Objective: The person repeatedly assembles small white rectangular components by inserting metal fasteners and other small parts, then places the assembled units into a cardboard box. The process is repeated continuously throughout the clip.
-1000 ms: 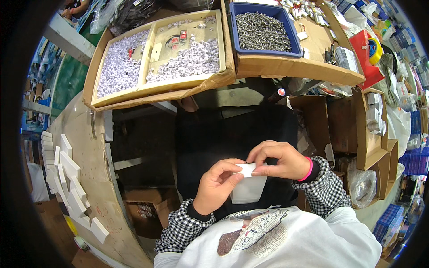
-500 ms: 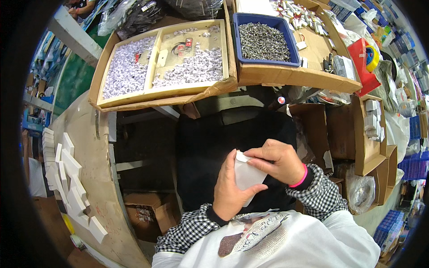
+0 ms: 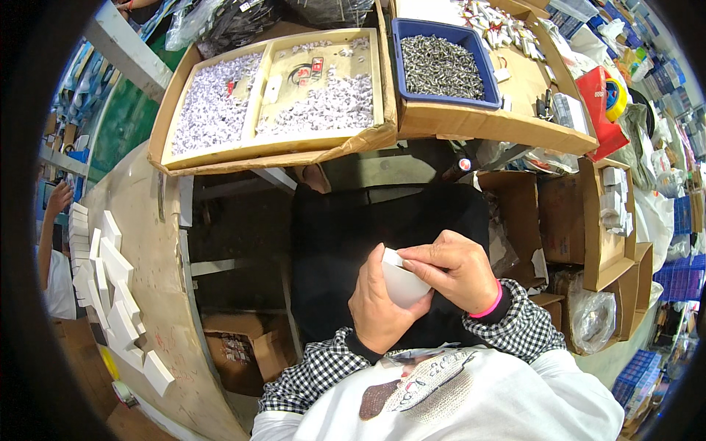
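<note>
A small white cardboard box (image 3: pixel 403 281) sits between both my hands, low over my dark lap. My left hand (image 3: pixel 377 305) cups it from below and behind, fingers wrapped round its side. My right hand (image 3: pixel 457 268) pinches the box's top edge with thumb and fingers; a pink band circles that wrist. Most of the box is hidden by my fingers. Both sleeves are black-and-white checked.
Ahead lies a cardboard tray (image 3: pixel 165 140) of small white folded pieces and a blue bin (image 3: pixel 476 51) of grey metal parts. Finished white boxes (image 3: pixel 110 294) line the curved table at the left. Cardboard boxes (image 3: pixel 603 220) stand at the right. Another person's arm (image 3: pixel 50 228) shows far left.
The white box has turned from lying flat across my fingers to standing more upright in my left palm. My right hand shifted over its top edge. My view moved slightly down.
</note>
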`<state>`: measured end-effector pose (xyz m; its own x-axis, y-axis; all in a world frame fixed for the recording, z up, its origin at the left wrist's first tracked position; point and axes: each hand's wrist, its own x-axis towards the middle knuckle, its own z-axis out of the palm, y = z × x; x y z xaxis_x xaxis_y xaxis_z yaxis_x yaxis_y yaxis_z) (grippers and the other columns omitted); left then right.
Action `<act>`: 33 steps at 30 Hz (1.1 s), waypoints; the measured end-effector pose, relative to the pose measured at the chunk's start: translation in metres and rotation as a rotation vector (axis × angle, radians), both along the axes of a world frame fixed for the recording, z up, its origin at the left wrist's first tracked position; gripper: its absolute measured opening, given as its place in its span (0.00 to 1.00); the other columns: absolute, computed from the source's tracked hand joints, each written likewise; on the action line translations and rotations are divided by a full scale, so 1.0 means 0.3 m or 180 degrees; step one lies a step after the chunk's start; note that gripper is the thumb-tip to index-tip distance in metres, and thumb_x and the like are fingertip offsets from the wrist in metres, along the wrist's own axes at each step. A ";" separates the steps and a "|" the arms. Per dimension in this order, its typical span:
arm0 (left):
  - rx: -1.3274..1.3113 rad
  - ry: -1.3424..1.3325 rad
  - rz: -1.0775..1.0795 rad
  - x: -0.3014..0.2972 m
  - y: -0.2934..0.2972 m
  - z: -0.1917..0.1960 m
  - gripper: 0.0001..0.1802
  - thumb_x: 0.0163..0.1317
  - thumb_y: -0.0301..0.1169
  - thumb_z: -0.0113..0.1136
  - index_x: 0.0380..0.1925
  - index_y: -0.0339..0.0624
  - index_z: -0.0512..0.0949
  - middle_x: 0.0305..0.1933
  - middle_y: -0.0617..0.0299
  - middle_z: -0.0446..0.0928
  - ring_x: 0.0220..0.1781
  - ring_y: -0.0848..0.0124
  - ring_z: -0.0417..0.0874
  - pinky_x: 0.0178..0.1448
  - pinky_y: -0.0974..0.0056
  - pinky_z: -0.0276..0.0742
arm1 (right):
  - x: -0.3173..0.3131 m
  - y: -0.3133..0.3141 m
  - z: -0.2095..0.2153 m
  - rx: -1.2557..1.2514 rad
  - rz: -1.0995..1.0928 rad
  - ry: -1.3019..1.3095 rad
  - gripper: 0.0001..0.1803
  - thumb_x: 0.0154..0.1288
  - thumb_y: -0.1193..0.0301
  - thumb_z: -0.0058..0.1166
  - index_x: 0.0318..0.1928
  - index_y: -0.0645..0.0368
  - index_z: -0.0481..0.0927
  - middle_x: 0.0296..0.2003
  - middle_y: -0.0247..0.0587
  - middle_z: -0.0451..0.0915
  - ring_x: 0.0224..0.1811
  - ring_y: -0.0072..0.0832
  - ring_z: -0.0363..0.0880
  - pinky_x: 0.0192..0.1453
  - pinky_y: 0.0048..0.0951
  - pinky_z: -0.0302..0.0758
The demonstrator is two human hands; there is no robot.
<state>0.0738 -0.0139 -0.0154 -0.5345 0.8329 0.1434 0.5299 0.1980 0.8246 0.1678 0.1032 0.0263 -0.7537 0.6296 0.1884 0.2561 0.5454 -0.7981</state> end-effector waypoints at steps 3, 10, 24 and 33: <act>-0.0054 -0.0143 0.0080 0.002 0.003 -0.003 0.52 0.38 0.38 0.75 0.63 0.38 0.56 0.49 0.47 0.71 0.46 0.52 0.77 0.46 0.56 0.76 | 0.005 0.028 0.004 0.0002 0.0389 -0.0044 0.12 0.54 0.72 0.61 0.42 0.56 0.84 0.35 0.37 0.83 0.31 0.29 0.76 0.38 0.28 0.75; 0.0328 -0.1663 -0.0324 -0.020 -0.020 -0.069 0.37 0.55 0.20 0.63 0.63 0.44 0.56 0.49 0.57 0.71 0.50 0.70 0.75 0.52 0.66 0.75 | 0.012 0.076 -0.053 -0.0269 0.1192 -0.0244 0.17 0.56 0.70 0.61 0.47 0.58 0.80 0.42 0.39 0.81 0.39 0.33 0.79 0.45 0.27 0.76; 0.0691 -0.2803 -0.0704 -0.025 -0.108 -0.099 0.21 0.61 0.20 0.56 0.53 0.41 0.65 0.49 0.58 0.70 0.51 0.72 0.73 0.55 0.67 0.71 | 0.136 -0.086 -0.161 -0.2283 -0.0129 0.0470 0.15 0.58 0.77 0.60 0.47 0.64 0.79 0.43 0.44 0.81 0.43 0.23 0.80 0.46 0.21 0.78; 0.0858 -0.2841 -0.0848 -0.028 -0.095 -0.082 0.17 0.62 0.21 0.56 0.50 0.42 0.67 0.53 0.55 0.70 0.51 0.71 0.72 0.54 0.68 0.71 | 0.132 -0.090 -0.167 -0.2400 -0.0067 0.0903 0.09 0.57 0.79 0.59 0.40 0.64 0.82 0.44 0.48 0.81 0.46 0.30 0.80 0.51 0.27 0.76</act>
<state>0.0655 -0.0425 -0.0399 -0.3375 0.9411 -0.0198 -0.3131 -0.0924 0.9452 0.2076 0.0762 -0.0240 -0.7275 0.6772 -0.1104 -0.0074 -0.1686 -0.9857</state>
